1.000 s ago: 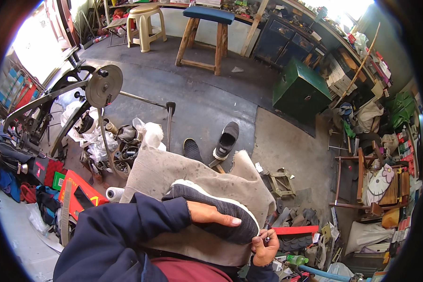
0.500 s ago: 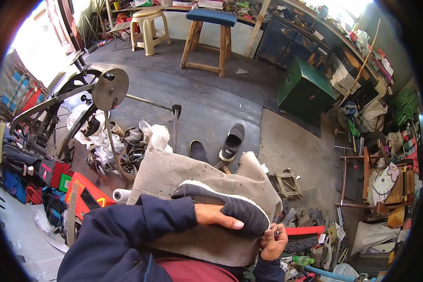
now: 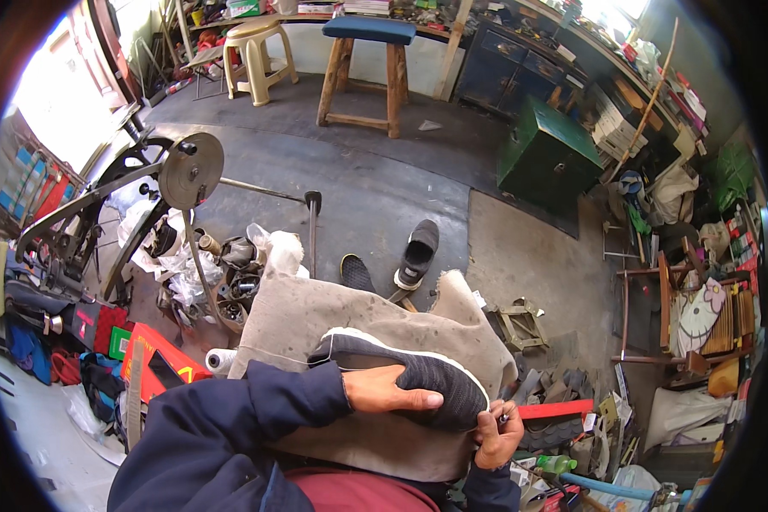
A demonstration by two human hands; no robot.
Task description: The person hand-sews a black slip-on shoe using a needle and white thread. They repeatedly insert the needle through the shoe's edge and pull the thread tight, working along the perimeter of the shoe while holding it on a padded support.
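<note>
A dark grey knit shoe (image 3: 444, 384) with a white sole edge lies on its side across the grey cloth (image 3: 290, 311) over my lap. My left hand (image 3: 384, 391) is closed on its upper, thumb stretched along the knit. At the toe end, my right hand (image 3: 497, 437) pinches a small dark tool (image 3: 504, 418) against the sole edge; most of it is hidden by the fingers. A thin pale thread (image 3: 282, 355) runs over the cloth near the shoe's heel. The matching shoe (image 3: 418, 253) stands on the floor ahead, beside a dark insole (image 3: 356, 273).
A hand-cranked machine with a round metal wheel (image 3: 191, 171) stands left, near a heap of scraps. A thread spool (image 3: 220, 360) and a red box (image 3: 149, 358) lie by my left arm. A green chest (image 3: 550, 158), a blue-topped stool (image 3: 369, 31) and clutter on the right surround the floor.
The view has shifted slightly, with the room moving a little left and up in the picture. Both hands keep nearly the same hold at the shoe; the thread shows more plainly.
</note>
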